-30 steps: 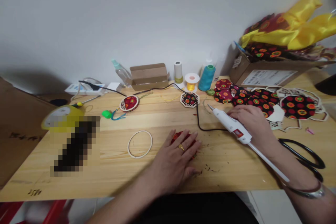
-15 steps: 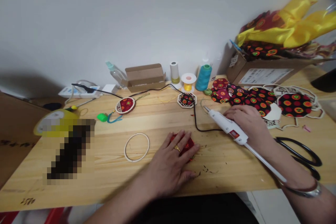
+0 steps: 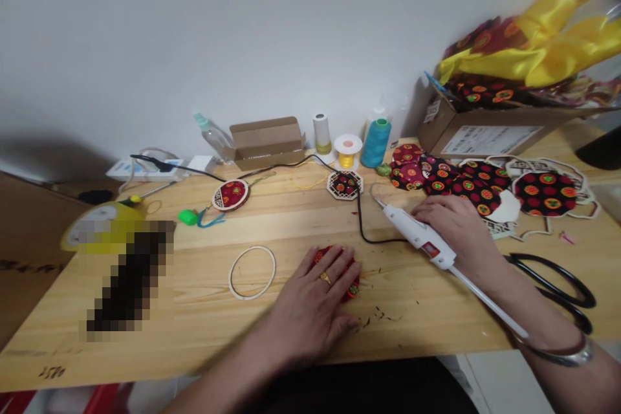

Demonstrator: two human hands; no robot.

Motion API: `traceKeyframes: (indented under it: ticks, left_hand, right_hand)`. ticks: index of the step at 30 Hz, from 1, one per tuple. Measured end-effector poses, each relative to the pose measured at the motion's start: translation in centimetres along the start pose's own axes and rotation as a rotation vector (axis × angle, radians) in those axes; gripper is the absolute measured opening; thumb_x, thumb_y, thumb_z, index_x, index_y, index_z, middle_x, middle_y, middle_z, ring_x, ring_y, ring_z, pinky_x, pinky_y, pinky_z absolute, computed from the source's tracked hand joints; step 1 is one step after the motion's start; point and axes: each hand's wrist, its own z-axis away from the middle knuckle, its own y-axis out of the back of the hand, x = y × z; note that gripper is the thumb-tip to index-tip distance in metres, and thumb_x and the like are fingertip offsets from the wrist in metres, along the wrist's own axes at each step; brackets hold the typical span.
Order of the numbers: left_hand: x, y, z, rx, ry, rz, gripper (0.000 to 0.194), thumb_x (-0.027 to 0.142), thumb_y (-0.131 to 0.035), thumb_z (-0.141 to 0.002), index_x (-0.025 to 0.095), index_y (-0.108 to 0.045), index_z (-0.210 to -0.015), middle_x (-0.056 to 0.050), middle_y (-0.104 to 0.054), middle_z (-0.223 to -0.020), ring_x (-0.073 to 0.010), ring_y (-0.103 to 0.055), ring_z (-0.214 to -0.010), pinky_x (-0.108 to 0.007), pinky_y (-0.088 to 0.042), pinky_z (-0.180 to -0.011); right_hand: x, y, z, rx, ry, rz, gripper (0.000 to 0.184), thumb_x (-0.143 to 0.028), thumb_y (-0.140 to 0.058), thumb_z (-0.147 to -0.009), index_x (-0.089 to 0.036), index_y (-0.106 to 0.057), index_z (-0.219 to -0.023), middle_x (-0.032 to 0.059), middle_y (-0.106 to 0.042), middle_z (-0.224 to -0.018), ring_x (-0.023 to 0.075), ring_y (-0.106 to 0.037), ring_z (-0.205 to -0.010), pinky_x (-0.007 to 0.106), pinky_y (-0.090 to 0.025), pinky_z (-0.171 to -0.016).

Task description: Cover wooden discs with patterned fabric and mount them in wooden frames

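My left hand (image 3: pixel 317 297) lies flat, fingers stretched out, over a round red patterned fabric piece (image 3: pixel 353 289) on the table. Most of that piece is hidden beneath my palm and fingers. At the right, my right hand (image 3: pixel 458 229) is closed on a white hot glue gun (image 3: pixel 420 237); its handle is hidden by the hand. The gun's nozzle points up and to the left, and a long glue stick (image 3: pixel 490 303) sticks out of its rear along my forearm. Left of my left hand lies a thin wooden ring (image 3: pixel 230 276).
Scissors with black handles (image 3: pixel 589 291) lie right of my right wrist. A black cord (image 3: pixel 361 223) crosses the tabletop (image 3: pixel 194 343). Thread spools (image 3: pixel 376 145), an octagonal ornament (image 3: pixel 345 185), a round ornament (image 3: pixel 231 195) and patterned fabric pieces (image 3: pixel 546 194) sit behind. A cardboard box (image 3: pixel 436 132) stands back right.
My left hand has shifted slightly left on the red fabric piece, and its fingers are closer together. More of the patterned edge shows. My right hand and the glue gun barely differ.
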Motion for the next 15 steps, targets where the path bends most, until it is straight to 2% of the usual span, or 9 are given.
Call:
traceKeyframes:
  ticks: [4, 8, 11, 15]
  left_hand:
    - [0.2, 0.5, 0.2, -0.020, -0.001, 0.005, 0.070, 0.044, -0.052, -0.088, 0.020, -0.024, -0.148, -0.009, -0.023, -0.156, -0.0281, -0.017, -0.144, -0.051, -0.013, -0.116]
    - [0.3, 0.7, 0.9, 0.021, 0.023, 0.007, 0.074, 0.042, -0.052, -0.088, 0.020, -0.016, -0.150, -0.008, -0.019, -0.157, -0.0277, -0.012, -0.145, -0.053, -0.010, -0.116]
    - [0.0, 0.3, 1.3, 0.076, 0.129, -0.028, 0.074, 0.036, -0.050, -0.090, 0.015, -0.011, -0.150, -0.010, -0.016, -0.158, -0.0273, -0.009, -0.145, -0.055, -0.008, -0.116]
    - [-0.3, -0.9, 1.2, 0.114, 0.170, -0.063, 0.065, 0.036, -0.042, -0.094, 0.015, -0.016, -0.149, -0.010, -0.023, -0.156, -0.0271, -0.015, -0.144, -0.058, -0.004, -0.115]
  right_hand:
    - [0.1, -0.1, 0.1, -0.006, -0.003, 0.020, 0.016, -0.022, -0.049, -0.082, -0.020, -0.060, -0.094, 0.0081, -0.067, -0.093, 0.0264, -0.057, -0.096, 0.041, -0.040, -0.081]
    - [0.2, -0.2, 0.2, -0.016, 0.008, 0.059, 0.015, -0.019, -0.049, -0.081, -0.020, -0.057, -0.093, 0.0083, -0.066, -0.093, 0.0266, -0.055, -0.096, 0.041, -0.040, -0.082]
    - [0.2, -0.1, 0.1, -0.018, 0.023, 0.064, 0.016, -0.018, -0.049, -0.080, -0.019, -0.056, -0.094, 0.0087, -0.065, -0.093, 0.0266, -0.055, -0.095, 0.041, -0.040, -0.082]
    - [0.0, 0.0, 0.0, -0.001, 0.040, 0.044, 0.015, -0.019, -0.048, -0.083, -0.019, -0.055, -0.095, 0.0090, -0.066, -0.092, 0.0270, -0.055, -0.096, 0.041, -0.039, -0.081]
